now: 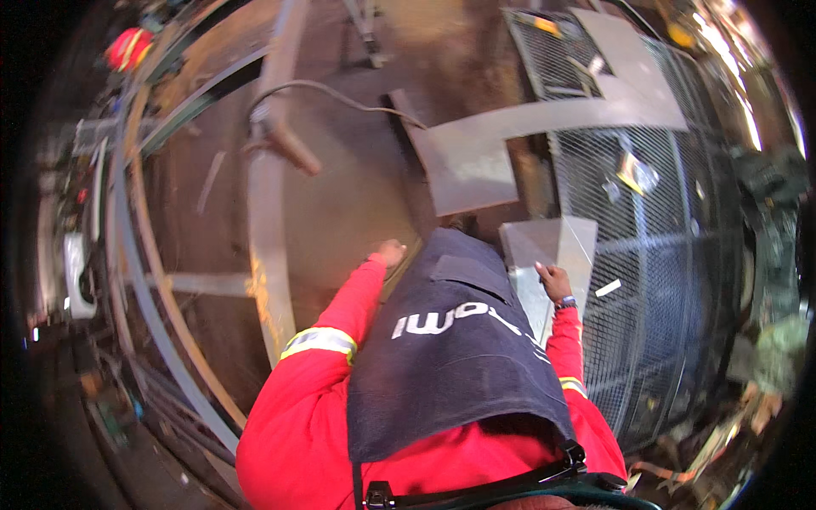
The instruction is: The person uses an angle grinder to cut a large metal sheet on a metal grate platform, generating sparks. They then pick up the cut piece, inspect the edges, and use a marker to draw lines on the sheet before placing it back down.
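Note:
At the right of the dark blue cloth bib point(463, 340) on my chest, my right hand point(554, 282) is closed at the edge of a bent grey metal sheet point(574, 242), its thumb over the metal. My left hand point(391, 252) is on the other side of the bib, its fingers curled beside a narrow yellowish edge point(408, 257). What it holds, if anything, is hidden. Ahead of both hands lies a larger flat cut metal sheet point(472, 174), angular in outline, reaching over to a dark mesh table top point(646, 238).
A cable point(340, 92) loops over a long metal beam point(270, 204) at the left, near a brownish handle-like piece point(293, 151). Curved bars and frames stand further left. On the mesh lies a yellow-and-clear packet point(633, 174) and a white strip point(608, 288). A red-and-yellow object point(129, 49) shows far left.

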The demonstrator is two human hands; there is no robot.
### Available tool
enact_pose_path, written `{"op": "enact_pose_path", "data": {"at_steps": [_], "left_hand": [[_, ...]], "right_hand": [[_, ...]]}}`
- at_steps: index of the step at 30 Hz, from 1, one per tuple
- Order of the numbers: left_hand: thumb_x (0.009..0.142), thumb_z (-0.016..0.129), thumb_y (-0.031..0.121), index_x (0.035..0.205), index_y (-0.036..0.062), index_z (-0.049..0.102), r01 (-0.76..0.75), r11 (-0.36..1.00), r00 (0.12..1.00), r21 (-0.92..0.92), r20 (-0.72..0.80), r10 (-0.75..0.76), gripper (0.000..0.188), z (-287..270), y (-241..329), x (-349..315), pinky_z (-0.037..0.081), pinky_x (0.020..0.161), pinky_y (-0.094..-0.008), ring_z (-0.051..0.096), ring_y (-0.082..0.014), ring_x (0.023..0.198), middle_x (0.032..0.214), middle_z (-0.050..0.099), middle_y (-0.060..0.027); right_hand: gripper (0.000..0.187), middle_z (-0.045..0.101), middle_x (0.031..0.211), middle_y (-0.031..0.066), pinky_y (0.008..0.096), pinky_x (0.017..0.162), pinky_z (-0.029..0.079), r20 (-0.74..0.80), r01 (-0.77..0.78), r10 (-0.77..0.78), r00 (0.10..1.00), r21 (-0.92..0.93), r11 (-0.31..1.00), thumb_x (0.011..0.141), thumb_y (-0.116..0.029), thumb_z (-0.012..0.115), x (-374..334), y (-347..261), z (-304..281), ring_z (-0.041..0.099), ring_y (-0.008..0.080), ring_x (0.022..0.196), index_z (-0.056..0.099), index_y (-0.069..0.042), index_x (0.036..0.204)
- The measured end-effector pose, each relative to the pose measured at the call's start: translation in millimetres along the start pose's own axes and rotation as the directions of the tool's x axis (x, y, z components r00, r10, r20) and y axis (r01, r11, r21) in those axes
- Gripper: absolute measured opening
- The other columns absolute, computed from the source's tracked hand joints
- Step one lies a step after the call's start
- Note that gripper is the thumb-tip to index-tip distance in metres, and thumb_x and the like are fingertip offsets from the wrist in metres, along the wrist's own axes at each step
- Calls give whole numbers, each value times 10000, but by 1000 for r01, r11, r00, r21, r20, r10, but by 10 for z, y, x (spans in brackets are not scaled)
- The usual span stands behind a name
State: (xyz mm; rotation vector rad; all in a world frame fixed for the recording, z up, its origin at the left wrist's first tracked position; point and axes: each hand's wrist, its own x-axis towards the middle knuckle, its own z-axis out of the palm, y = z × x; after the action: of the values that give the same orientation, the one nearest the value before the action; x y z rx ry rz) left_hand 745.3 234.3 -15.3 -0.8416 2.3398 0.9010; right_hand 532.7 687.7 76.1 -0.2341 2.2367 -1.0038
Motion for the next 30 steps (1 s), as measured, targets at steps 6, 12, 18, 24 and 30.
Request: {"op": "enact_pose_path", "data": {"at_steps": [6,12,18,24,30], "left_hand": [[876,576,384,883,-6,726,14,997,991,-78,130,-4,418,700,-648,-294,519,739,-517,688,-385,800,879,699,-236],[868,536,386,1048,63,724,130,987,960,90,237,-148,415,575,-525,-45,524,845,-456,681,-357,1004,1084,694,-226],[859,561,299,1029,101,754,-114,880,969,461,247,-4,324,-257,151,284,544,829,-471,700,-336,959,1060,719,-163],[805,597,272,868,19,752,-385,826,922,411,215,323,304,-597,365,1291,556,742,-493,703,-389,838,921,705,-246],[789,612,334,872,45,760,-560,546,827,623,456,328,335,-893,166,2321,548,806,-486,699,-381,907,959,709,-231]], "right_hand": [[754,561,534,176,449,547,411,39,72,-67,997,-160,985,900,-677,498,19,155,378,544,275,516,638,21,650],[523,618,589,136,407,535,429,127,72,-53,990,-153,986,919,-491,586,-472,495,660,590,200,570,692,-17,726],[503,633,644,149,411,575,445,43,-63,70,997,-129,990,915,-479,587,-441,394,865,607,225,621,694,-16,752],[484,649,698,162,415,614,461,-125,-282,278,952,-14,959,911,-467,589,-529,319,1166,624,251,673,697,-14,777],[467,664,753,176,419,654,477,-191,-478,508,840,180,859,907,-455,590,-1005,97,1764,642,276,725,699,-13,803]]}}
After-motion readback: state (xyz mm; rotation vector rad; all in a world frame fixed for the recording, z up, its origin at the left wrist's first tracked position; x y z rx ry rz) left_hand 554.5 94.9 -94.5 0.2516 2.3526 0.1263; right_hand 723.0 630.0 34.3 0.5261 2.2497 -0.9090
